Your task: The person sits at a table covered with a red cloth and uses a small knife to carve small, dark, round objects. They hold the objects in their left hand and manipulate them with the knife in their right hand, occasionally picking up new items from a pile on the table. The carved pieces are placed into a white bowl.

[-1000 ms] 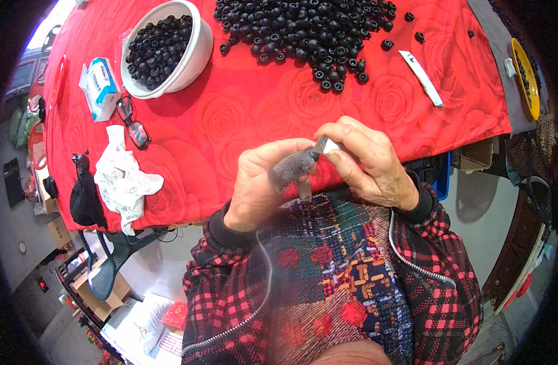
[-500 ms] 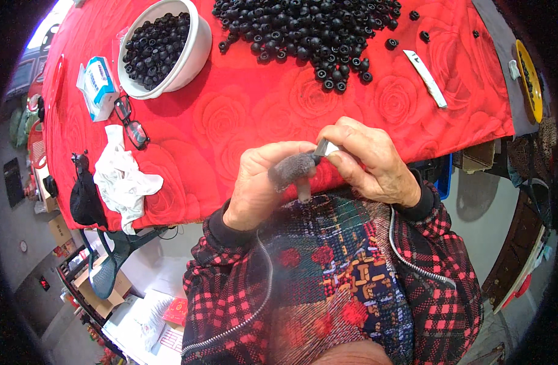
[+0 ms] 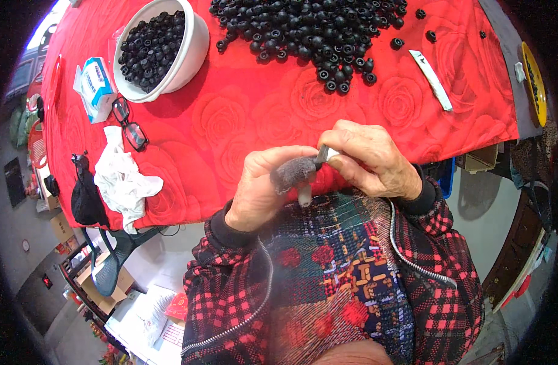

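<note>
A person holds a short metal blade [image 3: 323,153] up against a small black piece [image 3: 318,165] at the near edge of a counter draped in red rose-patterned cloth [image 3: 230,131].
The left hand [image 3: 258,185], one finger sleeved in fuzzy grey [image 3: 293,174], has its grip pinching the partly hidden piece; the right hand's [image 3: 374,161] grip pinches the blade by its white part. Beyond sit a heap of rounded black pieces [image 3: 297,30] and a white bowl [image 3: 196,52] of more.
</note>
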Available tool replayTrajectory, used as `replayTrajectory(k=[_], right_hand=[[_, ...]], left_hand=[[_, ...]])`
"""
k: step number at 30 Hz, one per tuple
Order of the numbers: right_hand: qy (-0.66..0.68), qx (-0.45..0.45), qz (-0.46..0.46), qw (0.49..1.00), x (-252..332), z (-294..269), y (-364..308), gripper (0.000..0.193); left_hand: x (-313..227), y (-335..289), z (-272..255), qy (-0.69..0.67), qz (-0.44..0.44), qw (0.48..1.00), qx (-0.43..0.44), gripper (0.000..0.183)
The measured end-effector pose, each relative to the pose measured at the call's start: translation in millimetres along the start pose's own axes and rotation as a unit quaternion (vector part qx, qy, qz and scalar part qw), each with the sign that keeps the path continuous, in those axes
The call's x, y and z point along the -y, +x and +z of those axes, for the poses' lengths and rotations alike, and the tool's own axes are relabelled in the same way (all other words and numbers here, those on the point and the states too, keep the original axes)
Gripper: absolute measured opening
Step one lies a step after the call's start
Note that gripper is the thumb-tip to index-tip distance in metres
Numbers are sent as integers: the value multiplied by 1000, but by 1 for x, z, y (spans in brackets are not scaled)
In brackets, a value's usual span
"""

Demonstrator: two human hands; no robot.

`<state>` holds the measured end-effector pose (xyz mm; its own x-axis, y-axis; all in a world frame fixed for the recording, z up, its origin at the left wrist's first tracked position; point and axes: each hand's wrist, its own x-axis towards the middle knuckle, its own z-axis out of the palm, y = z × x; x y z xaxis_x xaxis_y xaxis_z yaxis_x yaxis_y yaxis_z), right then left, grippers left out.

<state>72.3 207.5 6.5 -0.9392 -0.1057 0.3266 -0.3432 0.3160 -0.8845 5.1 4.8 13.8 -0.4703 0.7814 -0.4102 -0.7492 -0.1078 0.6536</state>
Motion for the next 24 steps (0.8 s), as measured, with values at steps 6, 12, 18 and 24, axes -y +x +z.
replayTrajectory(k=[6, 12, 18, 24], right_hand=[[13, 109, -38, 993, 2, 12, -10, 16], [23, -41, -2, 999, 5, -7, 1, 30], [-40, -60, -56, 996, 4, 11, 9, 35], [-148, -93, -141, 975, 8, 19, 6, 37]], left_hand=[[-10, 15, -9, -60, 15, 997, -38, 26], [-6, 10, -8, -75, -17, 997, 5, 37], [-2, 9, 6, -124, -96, 988, -6, 20], [11, 2, 0, -213, -96, 972, 38, 17]])
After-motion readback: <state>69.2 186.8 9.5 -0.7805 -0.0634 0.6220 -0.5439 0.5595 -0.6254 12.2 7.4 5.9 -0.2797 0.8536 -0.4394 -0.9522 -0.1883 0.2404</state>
